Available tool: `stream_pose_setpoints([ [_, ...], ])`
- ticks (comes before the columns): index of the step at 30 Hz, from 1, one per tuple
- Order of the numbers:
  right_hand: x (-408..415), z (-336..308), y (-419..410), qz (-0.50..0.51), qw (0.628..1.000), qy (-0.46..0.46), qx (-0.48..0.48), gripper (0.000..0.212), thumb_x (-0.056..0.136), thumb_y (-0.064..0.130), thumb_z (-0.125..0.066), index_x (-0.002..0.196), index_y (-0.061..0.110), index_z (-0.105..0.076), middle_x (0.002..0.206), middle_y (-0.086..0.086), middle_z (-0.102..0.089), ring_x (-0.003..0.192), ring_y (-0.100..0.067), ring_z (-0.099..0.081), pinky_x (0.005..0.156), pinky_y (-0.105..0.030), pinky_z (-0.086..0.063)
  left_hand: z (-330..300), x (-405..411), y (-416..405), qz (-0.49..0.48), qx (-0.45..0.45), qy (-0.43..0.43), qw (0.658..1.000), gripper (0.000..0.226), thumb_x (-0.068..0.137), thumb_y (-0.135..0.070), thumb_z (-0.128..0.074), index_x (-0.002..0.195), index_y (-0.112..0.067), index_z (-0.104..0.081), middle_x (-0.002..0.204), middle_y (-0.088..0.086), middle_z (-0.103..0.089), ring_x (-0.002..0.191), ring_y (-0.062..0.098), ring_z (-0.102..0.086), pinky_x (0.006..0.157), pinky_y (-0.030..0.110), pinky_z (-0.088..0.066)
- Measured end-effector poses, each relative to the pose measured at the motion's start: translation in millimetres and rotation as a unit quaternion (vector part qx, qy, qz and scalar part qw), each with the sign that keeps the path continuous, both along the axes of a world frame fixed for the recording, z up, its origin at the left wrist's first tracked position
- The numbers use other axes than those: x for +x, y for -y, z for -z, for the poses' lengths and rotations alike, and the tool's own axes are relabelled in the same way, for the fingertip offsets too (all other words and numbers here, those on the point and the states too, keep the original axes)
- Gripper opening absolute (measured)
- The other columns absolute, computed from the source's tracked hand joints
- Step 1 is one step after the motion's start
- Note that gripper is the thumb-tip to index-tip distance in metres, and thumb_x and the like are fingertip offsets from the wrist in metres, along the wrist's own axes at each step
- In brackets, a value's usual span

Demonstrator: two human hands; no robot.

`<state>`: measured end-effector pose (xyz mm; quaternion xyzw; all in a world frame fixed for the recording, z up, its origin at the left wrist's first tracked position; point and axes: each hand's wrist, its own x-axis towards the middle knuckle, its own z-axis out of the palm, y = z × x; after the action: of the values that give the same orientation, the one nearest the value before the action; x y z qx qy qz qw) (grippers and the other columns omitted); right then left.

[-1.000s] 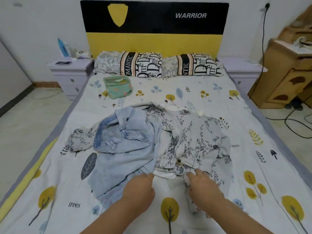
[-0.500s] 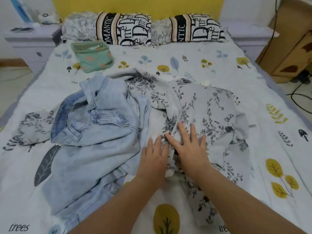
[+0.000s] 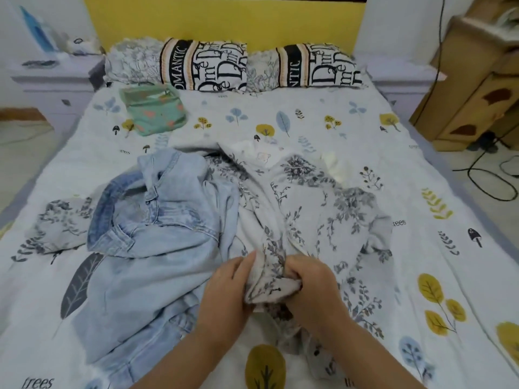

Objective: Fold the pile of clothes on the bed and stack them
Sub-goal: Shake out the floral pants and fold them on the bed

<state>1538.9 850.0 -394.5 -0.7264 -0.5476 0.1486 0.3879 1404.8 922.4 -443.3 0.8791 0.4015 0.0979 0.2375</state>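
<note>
The pile of clothes [image 3: 224, 234] lies unfolded at the centre of the bed with the white leaf-and-tree printed sheet [image 3: 421, 164]. It has two main items: a light-blue denim garment [image 3: 146, 262] at the 9 o'clock side and a pale grey cotton garment with a dark floral print [image 3: 323, 214] at the 3 o'clock side. A small white garment [image 3: 261, 155] shows at the pile's 12 o'clock edge.

Both hands grasp the floral garment at the pile's 6 o'clock edge. The left hand [image 3: 227, 293] has its fingers pressed against a bunched fold of the fabric, thumb side hidden. The right hand [image 3: 311, 284] is clenched over the same fold, fingers curled into the cloth. The hands sit close together on one edge, probably to separate this garment from the denim it overlaps before it is spread out.

A folded green patterned cloth [image 3: 153, 112] rests at 11 o'clock from the pile, well apart, near the two black-and-white lettered pillows [image 3: 213, 66]. It likely marks the stacking position.

Judgement: the task is at an early stage; no garment in the pile is folded yet. The floral fabric is limp and partly tucked under the denim, so pulling it may drag the denim along.
</note>
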Motion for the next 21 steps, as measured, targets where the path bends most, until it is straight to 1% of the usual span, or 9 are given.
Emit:
stream_pose_setpoints([
  [1,0,-16,4,0.005,1.000,-0.030,0.004,0.036,0.058,0.006,-0.045,0.053,0.029,-0.017,0.049,0.012,-0.022,0.050,-0.004,-0.019,0.048,-0.023,-0.016,-14,-3,2,-0.017,-0.009,0.042,0.999,0.052,0.074,-0.007,-0.063,0.125,-0.013,-0.056,0.119,0.009,-0.062,0.109,0.022,-0.058,0.089,0.018,-0.035],
  [3,0,-45,12,0.019,0.997,-0.079,0.008,0.036,0.062,0.003,-0.048,0.053,0.025,-0.020,0.049,0.009,-0.025,0.051,-0.005,-0.021,0.050,-0.027,-0.017,-46,-9,7,-0.042,-0.017,0.102,0.994,0.033,0.071,0.002,-0.056,0.099,-0.010,-0.068,0.090,0.009,-0.070,0.084,0.021,-0.063,0.069,0.015,-0.034],
  [5,1,-73,18,0.029,0.994,-0.104,-0.006,0.039,0.067,-0.002,-0.054,0.054,0.025,-0.029,0.051,0.008,-0.032,0.053,-0.006,-0.025,0.051,-0.027,-0.019,-83,-12,10,-0.074,-0.040,0.129,0.988,0.036,0.073,0.008,-0.053,0.093,-0.020,-0.065,0.080,0.001,-0.067,0.077,0.014,-0.062,0.060,0.016,-0.032],
  [7,2,-100,24,0.033,0.993,-0.111,-0.016,0.042,0.071,-0.001,-0.059,0.058,0.029,-0.034,0.053,0.011,-0.038,0.052,-0.006,-0.026,0.051,-0.027,-0.023,-122,-17,10,-0.111,-0.053,0.178,0.976,0.047,0.074,0.012,-0.051,0.083,-0.034,-0.056,0.069,-0.011,-0.063,0.069,0.000,-0.059,0.055,0.012,-0.036],
  [9,4,-126,29,0.039,0.992,-0.120,-0.027,0.039,0.075,0.004,-0.063,0.061,0.030,-0.037,0.052,0.012,-0.041,0.049,-0.007,-0.031,0.048,-0.026,-0.026,-162,-21,9,-0.128,-0.063,0.225,0.964,0.045,0.077,0.010,-0.053,0.074,-0.035,-0.055,0.062,-0.012,-0.062,0.065,-0.003,-0.058,0.050,0.010,-0.039],
  [13,0,-174,43,0.048,0.993,-0.105,-0.033,0.036,0.076,0.003,-0.063,0.067,0.032,-0.044,0.065,0.011,-0.046,0.052,-0.008,-0.038,0.049,-0.023,-0.028,-244,-28,11,-0.128,-0.101,0.294,0.942,0.029,0.084,0.000,-0.057,0.075,-0.026,-0.060,0.062,0.001,-0.066,0.048,0.016,-0.061,0.040,0.025,-0.048],
  [16,-4,-205,55,0.080,0.992,-0.094,-0.019,0.034,0.084,0.008,-0.062,0.073,0.037,-0.050,0.078,0.013,-0.047,0.061,-0.001,-0.040,0.054,-0.015,-0.031,-302,-33,14,-0.140,-0.104,0.339,0.925,0.025,0.083,0.003,-0.058,0.081,-0.022,-0.058,0.062,0.000,-0.063,0.045,0.018,-0.054,0.044,0.027,-0.044],
  [19,-10,-237,68,0.102,0.982,-0.160,-0.018,0.026,0.089,0.005,-0.055,0.074,0.026,-0.057,0.062,0.013,-0.052,0.046,-0.006,-0.035,0.045,-0.017,-0.028,-359,-39,24,-0.135,-0.121,0.378,0.908,0.031,0.083,0.002,-0.059,0.086,-0.028,-0.051,0.082,0.013,-0.063,0.048,0.019,-0.048,0.043,0.027,-0.037],
  [21,-15,-264,74,0.112,0.976,-0.187,0.008,0.025,0.089,0.004,-0.055,0.072,0.022,-0.057,0.053,0.013,-0.055,0.046,-0.014,-0.037,0.042,-0.018,-0.027,-393,-46,36,-0.111,-0.120,0.390,0.906,0.041,0.082,0.001,-0.059,0.087,-0.038,-0.047,0.092,0.013,-0.064,0.049,0.020,-0.048,0.045,0.031,-0.036],
])
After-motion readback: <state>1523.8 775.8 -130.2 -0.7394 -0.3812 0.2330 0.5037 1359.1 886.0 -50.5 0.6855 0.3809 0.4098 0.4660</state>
